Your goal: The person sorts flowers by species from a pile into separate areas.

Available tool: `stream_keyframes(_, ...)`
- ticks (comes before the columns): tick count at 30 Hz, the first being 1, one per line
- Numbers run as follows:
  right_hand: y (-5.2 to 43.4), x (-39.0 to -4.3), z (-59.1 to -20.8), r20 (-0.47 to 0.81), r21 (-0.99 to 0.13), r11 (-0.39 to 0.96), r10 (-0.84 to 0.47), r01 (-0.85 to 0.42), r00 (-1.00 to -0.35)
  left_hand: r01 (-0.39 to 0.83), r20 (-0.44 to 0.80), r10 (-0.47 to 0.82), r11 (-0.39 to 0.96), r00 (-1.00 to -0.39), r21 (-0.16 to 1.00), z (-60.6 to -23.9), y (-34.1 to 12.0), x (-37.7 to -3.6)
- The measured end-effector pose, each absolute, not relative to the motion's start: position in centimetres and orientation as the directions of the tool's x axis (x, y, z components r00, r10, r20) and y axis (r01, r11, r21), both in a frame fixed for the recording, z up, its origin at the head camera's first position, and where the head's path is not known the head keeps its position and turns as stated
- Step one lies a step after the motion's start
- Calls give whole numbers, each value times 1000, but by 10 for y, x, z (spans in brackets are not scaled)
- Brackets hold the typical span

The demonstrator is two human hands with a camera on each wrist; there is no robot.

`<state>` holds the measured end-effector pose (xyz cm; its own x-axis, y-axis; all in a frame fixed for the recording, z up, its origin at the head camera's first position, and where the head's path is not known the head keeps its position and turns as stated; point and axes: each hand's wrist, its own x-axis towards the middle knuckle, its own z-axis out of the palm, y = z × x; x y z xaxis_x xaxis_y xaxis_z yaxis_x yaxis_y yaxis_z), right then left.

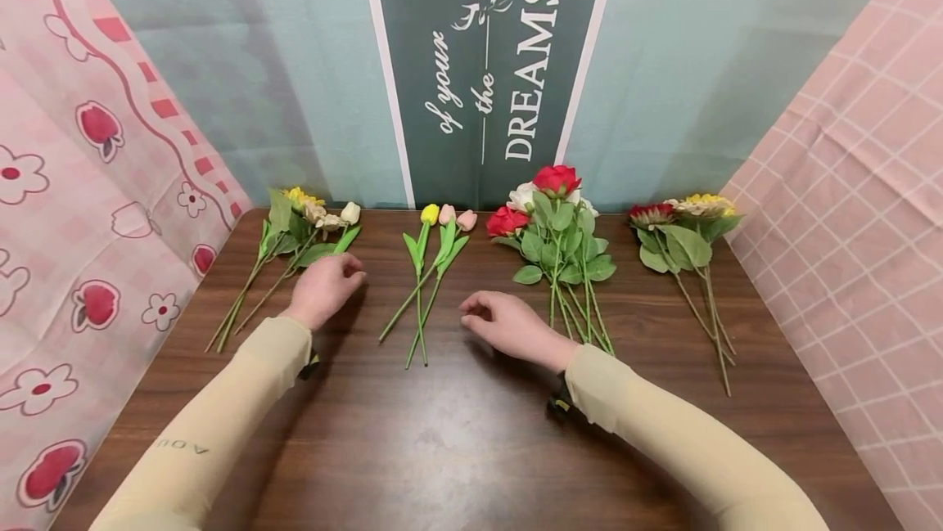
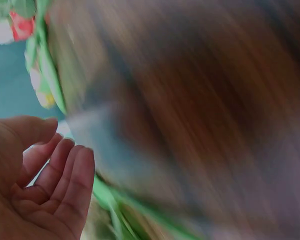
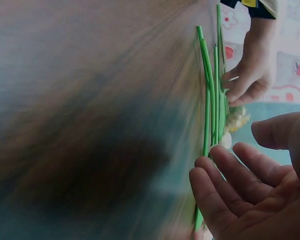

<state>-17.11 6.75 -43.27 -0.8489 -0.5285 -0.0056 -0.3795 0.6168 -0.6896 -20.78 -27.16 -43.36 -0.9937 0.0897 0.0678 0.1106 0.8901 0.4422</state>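
Observation:
My left hand [image 1: 327,284] hovers low over the brown table [image 1: 457,441], between a bunch of sunflowers and pale blooms [image 1: 298,232] and three tulips [image 1: 435,257]. Its fingers [image 2: 65,175] are loosely curled and hold nothing. My right hand [image 1: 504,322] sits just right of the tulip stems [image 3: 209,100], with relaxed, empty fingers [image 3: 230,185]. The right wrist view also catches the left hand [image 3: 252,75] beyond the stems. Both wrist views are blurred by motion.
A bunch of red and white roses [image 1: 552,224] lies right of centre. A red and yellow flower bunch [image 1: 688,232] lies at the far right. Patterned cloth walls [image 1: 88,187] and a green banner [image 1: 489,65] enclose the table.

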Motion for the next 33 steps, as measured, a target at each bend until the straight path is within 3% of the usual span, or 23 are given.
stream_keyframes(9, 5, -181, -428, 30, -486, 632, -678, -603, -734, -17, 116, -65, 926, -991, 376, -429, -356, -200)
stream_keyframes(18, -60, -164, -418, 17, -237, 594, -789, -769, -614, -125, -30, -122, 932, -992, 340, -428, -378, -206)
stream_keyframes(26, -65, -154, -423, 41, -223, 575, -802, -788, -596, -132, -72, -114, 938, -991, 319, -427, -369, -208)
stream_keyframes(33, -48, -155, -423, 62, -257, 577, -790, -775, -610, -138, -69, -121, 917, -990, 375, -423, -372, -208)
